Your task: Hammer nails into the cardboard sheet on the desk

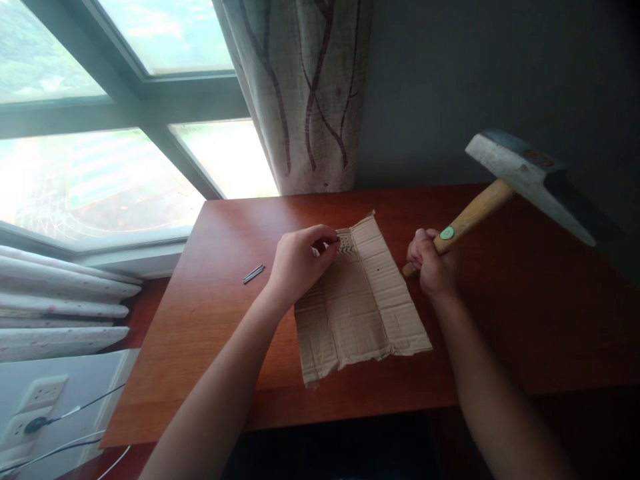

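My right hand (434, 267) is wrapped round the wooden handle of a hammer (520, 163), whose metal head is raised high over the right side of the table. A creased piece of cardboard (357, 313) lies flat on the table between my hands. At its far edge my left hand (305, 260) pinches a nail between thumb and forefinger, mostly hidden by the fingertips. Beside those fingertips, a cluster of small holes and short dark nails (346, 249) shows in the cardboard. Several loose nails (254, 273) lie together left of my left hand.
The reddish-brown wooden table (200, 347) runs up to a patterned curtain (310, 100) and a dark wall (425, 87). A window (120, 120) is at the left. Below it, a wall socket (43, 395) has a plug and cables near the table's corner.
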A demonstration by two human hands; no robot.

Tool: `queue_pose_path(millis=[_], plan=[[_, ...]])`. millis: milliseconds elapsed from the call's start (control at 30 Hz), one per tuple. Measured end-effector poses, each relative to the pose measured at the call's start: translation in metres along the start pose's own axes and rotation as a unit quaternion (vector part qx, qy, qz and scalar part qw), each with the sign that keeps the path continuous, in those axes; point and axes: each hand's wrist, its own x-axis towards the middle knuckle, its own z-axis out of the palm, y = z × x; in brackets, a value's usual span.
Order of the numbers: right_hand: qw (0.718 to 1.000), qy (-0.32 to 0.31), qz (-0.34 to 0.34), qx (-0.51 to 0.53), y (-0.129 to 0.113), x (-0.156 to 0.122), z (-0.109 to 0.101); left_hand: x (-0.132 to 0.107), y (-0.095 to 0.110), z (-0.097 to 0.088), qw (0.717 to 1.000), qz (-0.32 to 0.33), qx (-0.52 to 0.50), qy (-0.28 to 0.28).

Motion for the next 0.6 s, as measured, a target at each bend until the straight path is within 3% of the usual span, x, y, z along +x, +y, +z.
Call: queue_pose_path(millis=[600], plan=[[1.0,-0.003,-0.002,0.002,-0.0002,-0.0008,-0.0007,-0.0004,0.0022,-0.0001,1.0,-0.006,0.011,-0.009]])
